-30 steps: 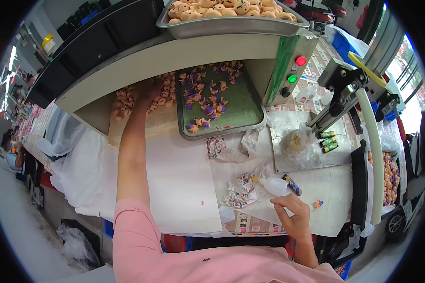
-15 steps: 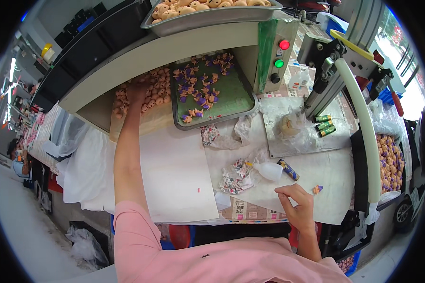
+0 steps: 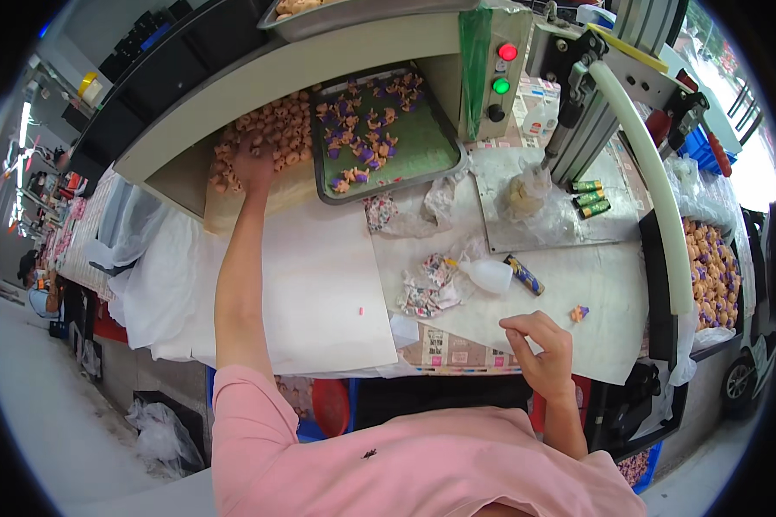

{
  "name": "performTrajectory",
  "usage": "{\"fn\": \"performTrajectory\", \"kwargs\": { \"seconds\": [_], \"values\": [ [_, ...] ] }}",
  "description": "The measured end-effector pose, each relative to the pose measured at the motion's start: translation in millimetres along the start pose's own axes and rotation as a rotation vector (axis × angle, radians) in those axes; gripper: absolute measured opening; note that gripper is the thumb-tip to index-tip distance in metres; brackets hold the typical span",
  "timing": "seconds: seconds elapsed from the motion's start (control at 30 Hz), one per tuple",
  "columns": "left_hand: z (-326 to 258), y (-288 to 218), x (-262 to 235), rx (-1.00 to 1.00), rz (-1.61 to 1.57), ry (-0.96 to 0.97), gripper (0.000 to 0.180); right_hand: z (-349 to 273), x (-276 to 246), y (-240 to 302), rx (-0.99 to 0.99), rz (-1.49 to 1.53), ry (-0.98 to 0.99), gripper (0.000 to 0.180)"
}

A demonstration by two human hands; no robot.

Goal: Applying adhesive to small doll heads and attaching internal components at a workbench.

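Observation:
My left hand [image 3: 253, 164] reaches far out to the pile of small tan toy figures [image 3: 272, 129] under the machine's shelf, its fingers pressed into the pile; whether it grips one is hidden. My right hand [image 3: 543, 345] rests near the table's front edge, fingers loosely curled with nothing seen in them. A small orange and purple figure [image 3: 579, 313] lies just right of that hand. A white squeeze bottle [image 3: 485, 274] and crumpled printed plastic bags [image 3: 427, 289] lie beyond it.
A metal tray [image 3: 386, 172] holds several purple and orange figures. A green control box with red, green and black buttons [image 3: 498, 69] stands behind. A black bin of figures [image 3: 714, 276] sits at right, a white curved tube [image 3: 655, 189] beside it. White sheets [image 3: 310, 284] cover the table.
The view has tilted so everything sits lower in frame. My left hand stays in the tan pile. My right hand has moved slightly toward the table's front edge.

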State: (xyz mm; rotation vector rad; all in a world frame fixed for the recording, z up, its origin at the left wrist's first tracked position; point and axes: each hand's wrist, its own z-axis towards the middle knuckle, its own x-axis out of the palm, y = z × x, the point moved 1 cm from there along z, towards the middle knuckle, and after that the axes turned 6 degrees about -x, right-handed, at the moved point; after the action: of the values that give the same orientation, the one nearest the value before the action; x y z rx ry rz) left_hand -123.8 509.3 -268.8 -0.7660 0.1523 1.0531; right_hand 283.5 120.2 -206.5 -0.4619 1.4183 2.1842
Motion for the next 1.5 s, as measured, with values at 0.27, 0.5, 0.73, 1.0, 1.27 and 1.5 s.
{"fn": "performTrajectory", "kwargs": {
  "seconds": [0.27, 0.5, 0.73, 1.0, 1.27, 1.5],
  "values": [
    [-156.7, -112.6, -79.7, -0.647, -0.783, 0.638, 0.024, -10.9, -1.3, -17.7, -0.008, -0.027, -0.043, 0.014],
    [-221.0, -183.8, -133.8, 0.241, -0.228, 0.724, 0.035, 1.1, 13.9, -33.2, -0.112, -0.037, -0.097, 0.013],
    [-231.5, -174.5, -141.6, 0.0, -0.393, 0.589, 0.026, 17.2, 27.9, -56.1, -0.115, -0.27, -0.077, 0.023],
    [-240.0, -186.8, -157.8, -0.459, -0.634, 0.662, 0.02, 11.4, 34.9, -57.4, -0.114, -0.414, 0.105, 0.035],
    [-250.5, -233.9, -169.6, -0.762, -1.325, 0.773, 0.029, -8.8, 28.7, -45.5, 0.041, -0.057, -0.023, 0.03],
    [-304.0, -239.0, -144.0, -0.798, -1.242, 0.932, 0.024, -38.2, 24.5, -31.1, 0.29, 0.459, -0.165, 0.03]
  ]
}}
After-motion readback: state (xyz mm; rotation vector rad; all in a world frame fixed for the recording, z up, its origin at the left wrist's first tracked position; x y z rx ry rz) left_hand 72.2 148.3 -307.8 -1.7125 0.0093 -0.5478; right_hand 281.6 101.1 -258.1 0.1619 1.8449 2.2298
